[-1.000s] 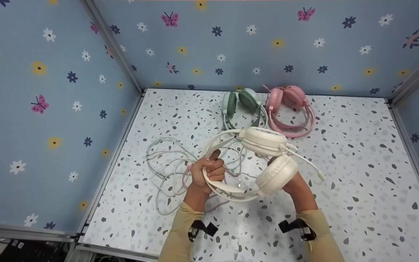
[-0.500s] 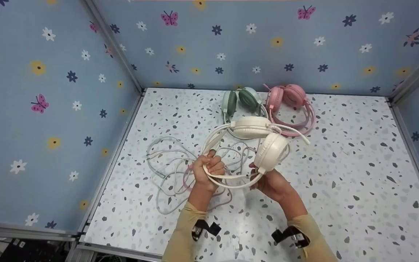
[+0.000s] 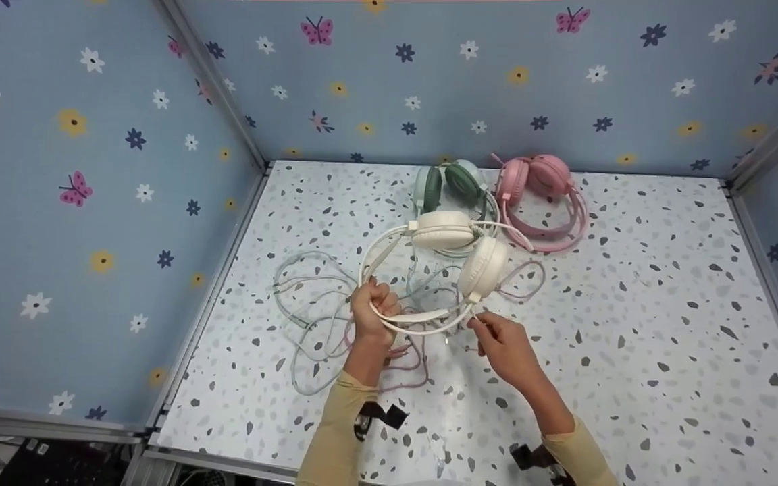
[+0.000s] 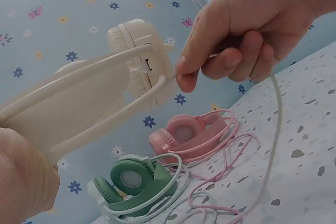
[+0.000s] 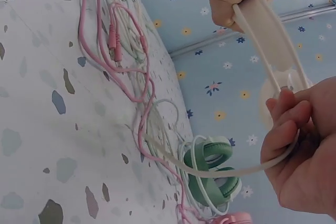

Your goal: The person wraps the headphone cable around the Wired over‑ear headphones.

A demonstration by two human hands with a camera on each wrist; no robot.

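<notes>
My left hand (image 3: 372, 316) grips the headband of a cream-white headset (image 3: 442, 231) and holds it up above the table. Its two ear cups and thin mic boom point up and to the right in the head view. Close to the lower ear cup, my right hand (image 3: 509, 347) pinches the headset's pale cable (image 4: 276, 129) between thumb and fingers. In the right wrist view that cable runs through my curled right fingers (image 5: 283, 135) and hangs down toward the table.
A green headset (image 3: 463, 181) and a pink headset (image 3: 548, 175) lie near the back wall. Tangled green, pink and white cables (image 3: 294, 317) spread over the speckled table (image 3: 666, 304). Patterned blue panels (image 3: 443, 74) enclose the back and sides.
The white headset has shifted left and slightly up in my left hand. My right hand has gone from behind the lower ear cup down to the cable below it.
</notes>
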